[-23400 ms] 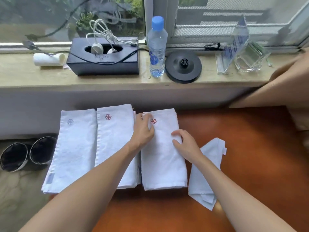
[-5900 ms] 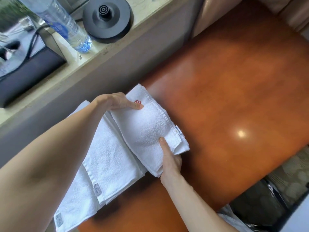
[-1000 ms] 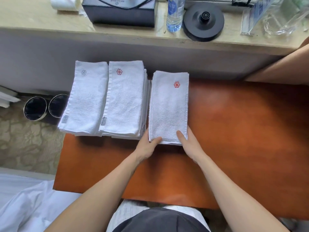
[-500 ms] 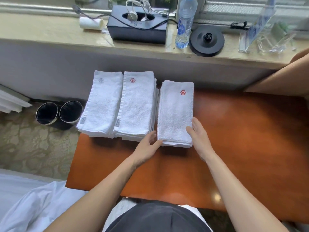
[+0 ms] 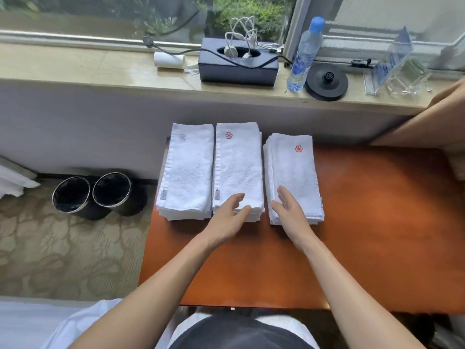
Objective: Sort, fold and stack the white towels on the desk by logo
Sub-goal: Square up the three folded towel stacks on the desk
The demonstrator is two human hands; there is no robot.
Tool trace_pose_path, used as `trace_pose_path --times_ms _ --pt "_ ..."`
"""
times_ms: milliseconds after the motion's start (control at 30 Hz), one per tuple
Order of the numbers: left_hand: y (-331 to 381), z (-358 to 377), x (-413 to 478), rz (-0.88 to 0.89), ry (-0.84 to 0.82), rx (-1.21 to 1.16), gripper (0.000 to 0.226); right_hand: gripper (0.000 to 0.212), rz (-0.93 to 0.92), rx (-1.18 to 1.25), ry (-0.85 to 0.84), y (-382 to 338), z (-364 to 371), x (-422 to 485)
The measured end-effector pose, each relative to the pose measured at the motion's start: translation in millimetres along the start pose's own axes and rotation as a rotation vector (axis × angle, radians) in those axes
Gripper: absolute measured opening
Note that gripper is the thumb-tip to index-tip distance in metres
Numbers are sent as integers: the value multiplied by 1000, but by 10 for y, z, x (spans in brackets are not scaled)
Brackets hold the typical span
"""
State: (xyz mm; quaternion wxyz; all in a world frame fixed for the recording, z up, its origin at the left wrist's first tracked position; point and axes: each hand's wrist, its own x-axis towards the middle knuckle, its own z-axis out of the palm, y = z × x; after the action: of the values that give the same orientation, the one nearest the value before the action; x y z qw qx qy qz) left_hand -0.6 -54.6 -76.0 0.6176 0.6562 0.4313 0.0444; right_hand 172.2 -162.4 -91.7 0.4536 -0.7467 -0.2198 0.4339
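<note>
Three stacks of folded white towels lie side by side on the orange-brown desk (image 5: 377, 222). The left stack (image 5: 187, 170) bears a grey-blue flower logo. The middle stack (image 5: 239, 165) carries a red flower logo, and so does the right stack (image 5: 293, 172), which sits slightly apart. My left hand (image 5: 230, 216) hovers with relaxed fingers over the near end of the middle stack. My right hand (image 5: 289, 210) is held flat, fingers straight, over the near left part of the right stack. Neither hand holds anything.
On the window ledge stand a dark box (image 5: 237, 65) with cables, a water bottle (image 5: 304, 55), a black kettle base (image 5: 327, 81), a rolled white cloth (image 5: 169, 60) and a clear sign holder (image 5: 392, 66). Two dark bins (image 5: 91, 193) stand on the carpet to the left.
Both hands have let go of the right stack's near edge and lifted; the left hand has moved over the middle stack. The camera has tilted up a little.
</note>
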Motion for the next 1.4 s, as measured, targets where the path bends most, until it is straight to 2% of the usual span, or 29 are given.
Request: trace_pose_path --times_ms 200,267,433,600,733,867,1100,1400 --pt "-230 -566 91 42 29 244 55 61 -18 -57 -62 -49 427 60" --pt "-258 -666 188 102 64 390 52 68 30 -118 -51 -41 475 161" --pt "-368 -747 523 206 64 821 42 70 37 -300 -79 10 503 431" --pt "-519 -675 768 158 89 1147 61 81 -70 -494 -163 106 508 742" --pt "-462 -524 986 115 125 1135 75 89 -69 -386 -138 53 508 985" --pt "-396 -440 1119 53 145 1194 84 91 15 -247 -111 14 498 1211" --pt "-420 -346 1198 32 81 1335 86 103 80 -179 -119 154 539 1460" --pt "-358 -227 1355 -43 0 1389 83 102 94 -185 -46 301 530 1469"
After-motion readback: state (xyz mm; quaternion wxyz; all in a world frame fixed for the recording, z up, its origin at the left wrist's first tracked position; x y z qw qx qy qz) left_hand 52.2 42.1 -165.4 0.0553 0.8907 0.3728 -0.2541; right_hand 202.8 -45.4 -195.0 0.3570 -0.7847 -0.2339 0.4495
